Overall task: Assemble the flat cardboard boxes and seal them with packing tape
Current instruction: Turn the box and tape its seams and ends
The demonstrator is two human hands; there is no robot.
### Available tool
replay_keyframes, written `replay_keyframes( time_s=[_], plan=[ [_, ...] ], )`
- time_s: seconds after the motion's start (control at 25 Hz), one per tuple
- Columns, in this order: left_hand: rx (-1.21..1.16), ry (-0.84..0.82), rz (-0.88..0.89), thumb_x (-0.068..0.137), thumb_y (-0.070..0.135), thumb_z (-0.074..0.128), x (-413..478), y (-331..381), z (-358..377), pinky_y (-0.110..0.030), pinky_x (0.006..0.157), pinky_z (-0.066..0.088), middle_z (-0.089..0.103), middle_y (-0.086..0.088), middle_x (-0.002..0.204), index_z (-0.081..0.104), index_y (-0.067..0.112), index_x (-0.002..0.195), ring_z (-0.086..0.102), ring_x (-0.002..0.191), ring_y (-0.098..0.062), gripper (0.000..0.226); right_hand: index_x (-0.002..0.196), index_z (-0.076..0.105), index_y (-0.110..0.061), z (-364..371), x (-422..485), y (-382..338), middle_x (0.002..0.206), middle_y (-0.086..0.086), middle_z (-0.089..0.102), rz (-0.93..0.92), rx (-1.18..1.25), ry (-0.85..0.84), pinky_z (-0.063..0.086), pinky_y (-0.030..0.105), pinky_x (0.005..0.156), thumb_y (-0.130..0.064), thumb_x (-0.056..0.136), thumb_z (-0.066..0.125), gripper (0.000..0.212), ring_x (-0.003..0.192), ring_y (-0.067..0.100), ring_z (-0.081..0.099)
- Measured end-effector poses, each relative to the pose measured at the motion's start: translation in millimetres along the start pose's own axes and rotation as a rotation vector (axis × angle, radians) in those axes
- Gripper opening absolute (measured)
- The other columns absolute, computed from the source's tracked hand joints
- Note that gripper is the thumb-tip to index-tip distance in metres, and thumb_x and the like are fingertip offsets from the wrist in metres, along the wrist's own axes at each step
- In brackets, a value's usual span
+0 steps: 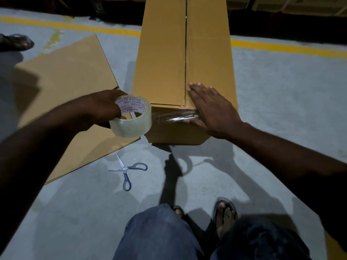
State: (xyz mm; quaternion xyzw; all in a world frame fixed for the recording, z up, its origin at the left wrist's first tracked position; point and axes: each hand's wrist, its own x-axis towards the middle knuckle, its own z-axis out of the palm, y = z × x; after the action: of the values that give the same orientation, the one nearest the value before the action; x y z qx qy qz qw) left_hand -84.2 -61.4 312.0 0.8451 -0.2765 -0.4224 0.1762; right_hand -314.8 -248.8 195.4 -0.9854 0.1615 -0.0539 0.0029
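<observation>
A tall assembled cardboard box (pixel 163 59) stands on the floor in front of me, its two top flaps closed with a dark seam down the middle. My left hand (pixel 101 109) grips a roll of clear packing tape (pixel 133 117) just left of the box's near edge. A strip of tape (pixel 174 116) stretches from the roll across the box's near face. My right hand (pixel 212 107) lies flat with straight fingers over the near right corner, pressing the tape's end down.
A flat unfolded cardboard box (pixel 65 77) lies on the grey floor to the left. Open scissors (pixel 125 169) with blue handles lie near my knees. A yellow floor line (pixel 281 46) runs behind the box. Another person's sandalled foot (pixel 16 42) shows at far left.
</observation>
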Motion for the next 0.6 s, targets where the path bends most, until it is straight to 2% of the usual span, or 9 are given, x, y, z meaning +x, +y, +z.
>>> replay_keyframes(
  time_s=[0.08, 0.16, 0.28, 0.36, 0.6],
  plan=[
    [-0.071, 0.011, 0.003, 0.092, -0.005, 0.055, -7.2, -4.4, 3.7, -0.034, 0.074, 0.055, 0.067, -0.006, 0.113, 0.063, 0.025, 0.12, 0.066, 0.104, -0.025, 0.042, 0.157, 0.025, -0.006, -5.3, -3.6, 7.0, 0.165, 0.012, 0.022, -0.001, 0.075, -0.007, 0.02, 0.046, 0.123, -0.074, 0.096, 0.024, 0.091, 0.152, 0.027, 0.02],
    [-0.065, 0.009, -0.012, 0.092, -0.006, 0.05, -5.4, -3.7, 1.9, -0.036, 0.077, 0.056, 0.068, -0.007, 0.112, 0.065, 0.026, 0.118, 0.066, 0.103, -0.025, 0.044, 0.157, 0.025, -0.007, -7.7, -7.5, 5.5, 0.165, 0.01, 0.022, 0.0, 0.127, -0.01, 0.017, 0.045, 0.124, -0.076, 0.094, 0.024, 0.093, 0.153, 0.025, 0.019],
    [-0.055, 0.04, -0.028, 0.091, -0.008, 0.047, 2.4, 2.2, -3.5, -0.034, 0.074, 0.055, 0.068, -0.012, 0.11, 0.066, 0.022, 0.116, 0.066, 0.095, -0.024, 0.044, 0.156, 0.029, -0.009, -3.8, -0.6, 3.5, 0.164, 0.009, 0.027, 0.037, 0.173, 0.057, 0.018, 0.044, 0.124, -0.065, 0.101, 0.025, 0.078, 0.152, 0.025, 0.022],
    [-0.073, 0.097, -0.015, 0.09, -0.009, 0.047, 6.4, 5.5, -2.5, -0.031, 0.069, 0.053, 0.068, -0.013, 0.106, 0.067, 0.019, 0.114, 0.065, 0.09, -0.024, 0.041, 0.154, 0.033, -0.01, -1.1, 5.3, 0.0, 0.162, 0.01, 0.031, 0.086, 0.121, 0.074, 0.02, 0.043, 0.122, -0.059, 0.103, 0.031, 0.071, 0.15, 0.026, 0.026],
    [-0.325, 0.332, 0.001, 0.084, -0.008, 0.044, 5.6, -8.7, 3.0, -0.028, 0.067, 0.047, 0.066, -0.012, 0.099, 0.068, 0.014, 0.112, 0.061, 0.086, -0.028, 0.043, 0.147, 0.043, -0.007, 10.7, 22.7, -11.2, 0.154, 0.015, 0.042, 0.085, 0.045, 0.1, 0.03, 0.047, 0.117, -0.055, 0.102, 0.037, 0.066, 0.143, 0.033, 0.038]
  ],
)
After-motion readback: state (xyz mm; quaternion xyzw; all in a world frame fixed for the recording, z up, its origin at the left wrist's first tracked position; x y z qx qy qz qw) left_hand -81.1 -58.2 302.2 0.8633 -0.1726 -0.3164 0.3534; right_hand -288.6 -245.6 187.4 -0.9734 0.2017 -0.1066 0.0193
